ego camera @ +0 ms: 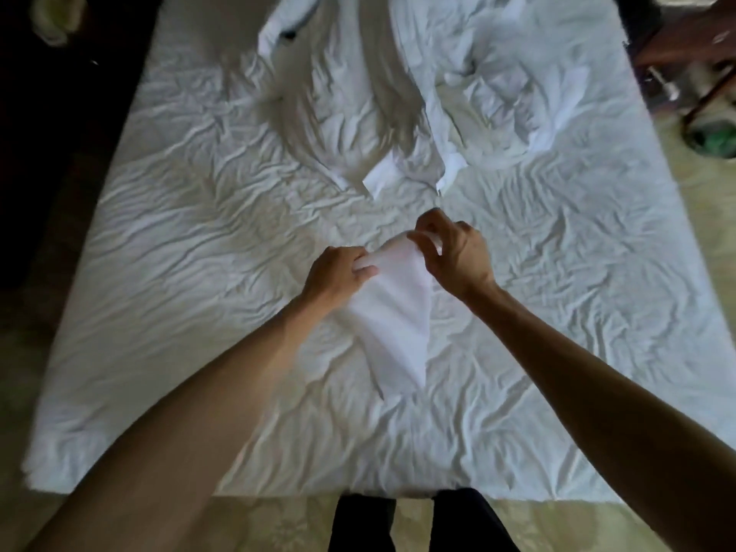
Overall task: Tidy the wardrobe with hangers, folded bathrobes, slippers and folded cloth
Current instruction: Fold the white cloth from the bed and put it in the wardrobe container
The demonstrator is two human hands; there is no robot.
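A white folded cloth (392, 316) is held up over the middle of the bed (167, 249), narrowing to a point toward the near edge of the bed. Its upper edge is gripped at both corners by the hands. The left corner is pinched by the left hand (338, 272), whose fingers are curled round the fabric. The right corner is pinched between thumb and fingertips of the right hand (450, 253), slightly farther up the bed than the left. The hands are kept apart by the width of the cloth's top edge, each clamped on it.

The bed is covered by a wrinkled white sheet. Toward the far end of the bed, beyond the cloth, a crumpled white bathrobe (422, 113) is spread out, its sleeves or belt ends lying nearest the cloth. A small dark object (290, 33) is seen on the bathrobe's far left part; it is too blurred to identify.

At the near edge of the bed, dark trouser legs (422, 519) are seen on a pale patterned floor (709, 217). Beside the far right corner of the bed, dark wooden furniture (693, 45) is partly visible.
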